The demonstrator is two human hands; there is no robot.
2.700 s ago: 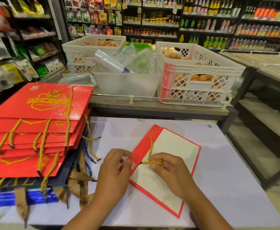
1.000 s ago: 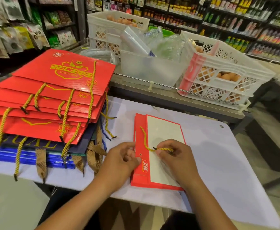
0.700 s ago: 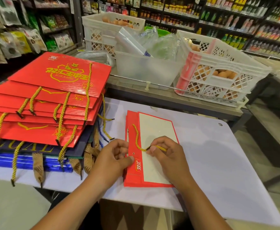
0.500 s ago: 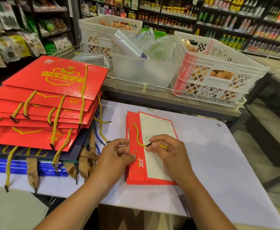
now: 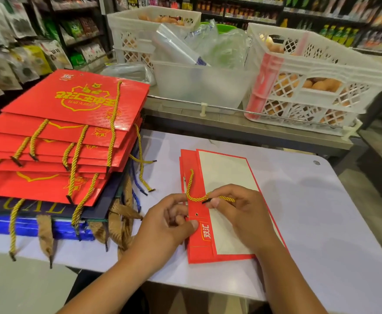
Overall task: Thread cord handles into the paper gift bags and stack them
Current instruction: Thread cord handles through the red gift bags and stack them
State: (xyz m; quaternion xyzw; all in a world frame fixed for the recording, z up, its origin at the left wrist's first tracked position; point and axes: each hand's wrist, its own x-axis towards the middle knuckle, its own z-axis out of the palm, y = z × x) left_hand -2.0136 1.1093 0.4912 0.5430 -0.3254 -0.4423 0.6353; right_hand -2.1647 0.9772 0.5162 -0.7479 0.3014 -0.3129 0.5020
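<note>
Red bag point(image 5: 226, 189) flat on white surface point(image 5: 321, 211), long axis running away from the person, holed edge left, left hand point(image 5: 169, 225) pinching that edge, right hand point(image 5: 237, 209) pinching gold cord point(image 5: 193, 196), black tip pointing left, stack point(image 5: 56, 141) at left.

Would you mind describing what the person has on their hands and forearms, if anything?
Nothing shows: the left hand and right hand are bare, with no gloves, rings, watch or bracelets visible. Both forearms are uncovered down to the frame's bottom edge, so no sleeves appear.
</note>
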